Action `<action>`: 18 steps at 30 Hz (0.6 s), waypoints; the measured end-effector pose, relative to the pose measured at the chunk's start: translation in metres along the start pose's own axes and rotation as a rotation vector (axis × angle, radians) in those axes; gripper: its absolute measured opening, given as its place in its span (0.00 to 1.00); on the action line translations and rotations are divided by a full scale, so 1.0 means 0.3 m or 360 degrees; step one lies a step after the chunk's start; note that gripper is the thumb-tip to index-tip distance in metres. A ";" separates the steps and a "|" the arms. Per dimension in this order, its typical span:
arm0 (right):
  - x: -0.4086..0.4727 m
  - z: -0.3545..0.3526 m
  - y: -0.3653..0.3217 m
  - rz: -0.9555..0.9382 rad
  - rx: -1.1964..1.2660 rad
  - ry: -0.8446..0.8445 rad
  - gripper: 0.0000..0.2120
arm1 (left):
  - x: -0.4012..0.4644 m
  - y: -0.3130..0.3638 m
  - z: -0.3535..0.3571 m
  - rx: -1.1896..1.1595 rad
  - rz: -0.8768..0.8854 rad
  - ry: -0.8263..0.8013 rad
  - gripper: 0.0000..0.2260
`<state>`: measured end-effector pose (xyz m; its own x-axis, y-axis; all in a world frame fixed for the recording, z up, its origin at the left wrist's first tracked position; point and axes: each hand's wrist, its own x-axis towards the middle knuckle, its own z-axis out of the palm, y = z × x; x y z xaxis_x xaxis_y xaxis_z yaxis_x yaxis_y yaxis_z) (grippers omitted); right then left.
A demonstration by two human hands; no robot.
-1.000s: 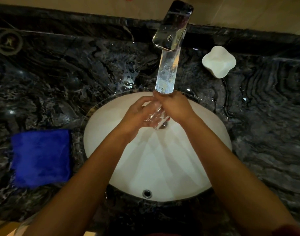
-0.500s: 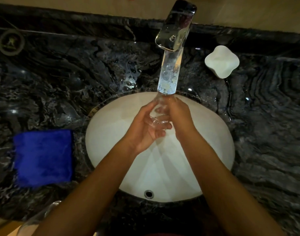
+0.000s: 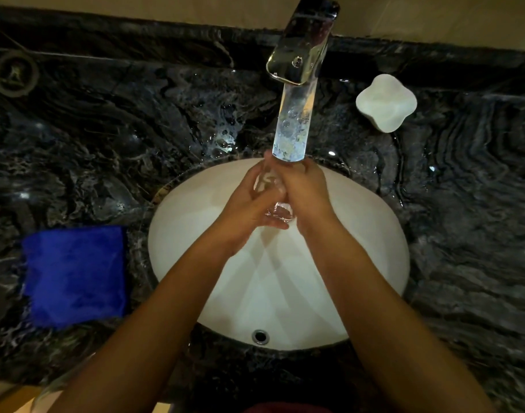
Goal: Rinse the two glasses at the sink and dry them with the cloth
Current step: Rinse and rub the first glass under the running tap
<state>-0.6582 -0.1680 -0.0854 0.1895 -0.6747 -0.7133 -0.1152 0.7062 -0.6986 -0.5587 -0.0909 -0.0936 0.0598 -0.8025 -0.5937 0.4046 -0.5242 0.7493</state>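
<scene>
A clear glass (image 3: 272, 194) is held between both hands over the white sink basin (image 3: 374, 251), right under the water stream (image 3: 292, 129) falling from the chrome tap (image 3: 303, 43). My left hand (image 3: 246, 210) cups the glass from the left and below. My right hand (image 3: 306, 192) wraps it from the right, fingers curled over it. A folded blue cloth (image 3: 75, 275) lies on the dark marble counter left of the basin. A second clear glass (image 3: 58, 386) shows faintly at the bottom left edge, partly hidden by my left forearm.
A white four-lobed soap dish (image 3: 386, 102) sits on the counter right of the tap. A round metal ring (image 3: 15, 74) lies at the far left back. Water drops glisten on the marble (image 3: 225, 141) left of the tap. The overflow hole (image 3: 259, 336) is at the basin's near wall.
Both hands have turned and shifted the glass under the stream; it now stands more upright between them than a second ago.
</scene>
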 end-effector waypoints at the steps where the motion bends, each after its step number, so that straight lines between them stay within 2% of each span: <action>1: -0.001 0.002 0.007 -0.0059 -0.0019 0.0029 0.25 | 0.001 -0.007 0.009 0.0037 -0.0002 0.0036 0.30; 3: -0.009 0.002 0.020 -0.0130 -0.0123 0.0018 0.26 | 0.002 -0.003 0.018 -0.0052 -0.0041 0.0040 0.27; 7: -0.038 -0.032 0.063 -0.0350 -0.0310 -0.0086 0.17 | -0.011 0.015 -0.001 -0.0641 -0.0243 -0.0157 0.18; 11: -0.130 -0.038 0.089 -0.0757 -0.0596 -0.0134 0.24 | -0.023 -0.005 0.007 -0.0985 -0.0242 -0.0136 0.20; 13: -0.195 -0.028 0.117 -0.0848 -0.0814 -0.0214 0.27 | -0.020 -0.004 0.014 -0.0944 -0.0207 -0.0062 0.22; 16: -0.255 -0.026 0.152 -0.0740 -0.0874 -0.0288 0.29 | -0.025 -0.005 -0.008 -0.0724 -0.0243 0.0022 0.15; 18: -0.220 -0.036 0.126 -0.0691 -0.0889 -0.0276 0.29 | -0.035 -0.007 -0.014 -0.0556 -0.0258 0.0029 0.16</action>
<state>-0.6858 -0.0991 -0.0655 0.4779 -0.7926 -0.3786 -0.4662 0.1364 -0.8741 -0.5565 -0.0800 -0.0902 -0.0157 -0.7104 -0.7036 0.6963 -0.5127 0.5022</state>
